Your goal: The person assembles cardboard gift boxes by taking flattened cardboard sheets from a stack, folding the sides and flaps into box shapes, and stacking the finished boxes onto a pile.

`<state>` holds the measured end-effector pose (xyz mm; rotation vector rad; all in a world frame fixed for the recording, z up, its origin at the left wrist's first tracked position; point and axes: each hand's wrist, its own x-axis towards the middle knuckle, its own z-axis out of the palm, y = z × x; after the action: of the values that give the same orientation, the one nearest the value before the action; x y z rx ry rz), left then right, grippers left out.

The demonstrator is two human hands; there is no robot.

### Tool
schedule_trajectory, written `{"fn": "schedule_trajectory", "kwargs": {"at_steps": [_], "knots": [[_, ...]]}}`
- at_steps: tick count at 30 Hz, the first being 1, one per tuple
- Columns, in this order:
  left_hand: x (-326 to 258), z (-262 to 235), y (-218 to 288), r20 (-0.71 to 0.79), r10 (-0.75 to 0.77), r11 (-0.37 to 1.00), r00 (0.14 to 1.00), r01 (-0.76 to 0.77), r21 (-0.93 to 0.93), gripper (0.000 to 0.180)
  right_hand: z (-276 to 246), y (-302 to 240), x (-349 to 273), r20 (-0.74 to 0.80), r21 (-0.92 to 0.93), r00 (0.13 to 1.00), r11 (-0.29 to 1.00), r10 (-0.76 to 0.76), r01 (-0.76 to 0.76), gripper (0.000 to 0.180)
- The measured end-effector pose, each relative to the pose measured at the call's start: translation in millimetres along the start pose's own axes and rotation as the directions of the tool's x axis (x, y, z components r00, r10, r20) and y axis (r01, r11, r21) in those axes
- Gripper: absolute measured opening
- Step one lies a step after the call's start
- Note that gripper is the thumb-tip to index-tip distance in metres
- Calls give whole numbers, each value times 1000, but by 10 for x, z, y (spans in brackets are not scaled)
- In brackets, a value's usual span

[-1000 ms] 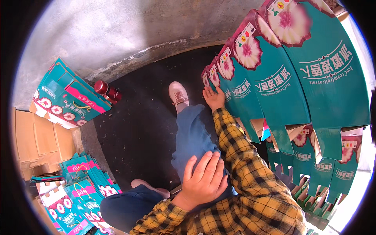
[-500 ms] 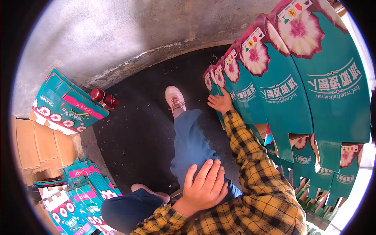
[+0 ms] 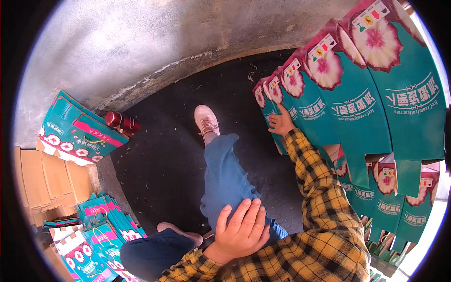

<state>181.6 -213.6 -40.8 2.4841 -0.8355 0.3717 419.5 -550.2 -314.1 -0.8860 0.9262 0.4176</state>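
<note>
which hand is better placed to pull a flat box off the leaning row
Right, most likely. The right hand already touches the end of the teal flat boxes leaning on that side, arm stretched out. The left hand rests flat on the knee, apart from the boxes.

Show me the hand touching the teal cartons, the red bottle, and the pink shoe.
right hand (image 3: 281, 123), head view, back of the hand on the teal flat cartons (image 3: 347, 103)
red bottle (image 3: 121, 122), head view, its body
pink shoe (image 3: 206, 118), head view, its laces
</note>
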Motion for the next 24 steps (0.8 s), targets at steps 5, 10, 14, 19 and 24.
{"fn": "schedule_trajectory", "kwargs": {"at_steps": [5,10,14,19,24], "knots": [[-163,-108,-206,0,4,1000,1000,-4,-6,37,-55,-166,75,-87,-76,996,997,-18,11,118],[-341,-210,-512,4,29,999,1000,-29,-23,38,-267,-302,189,-147,-86,988,996,-43,30,120],[-510,-265,-715,-1,31,999,1000,-31,-19,37,-282,-367,250,-195,-116,978,992,-75,53,118],[-623,-329,-821,-7,23,1000,1000,-23,-20,35,-293,-426,241,-240,-112,965,991,-102,77,114],[-630,-368,-772,-25,13,1000,1000,-13,-21,35,-273,-401,181,-249,-127,958,985,-145,116,113]]}}
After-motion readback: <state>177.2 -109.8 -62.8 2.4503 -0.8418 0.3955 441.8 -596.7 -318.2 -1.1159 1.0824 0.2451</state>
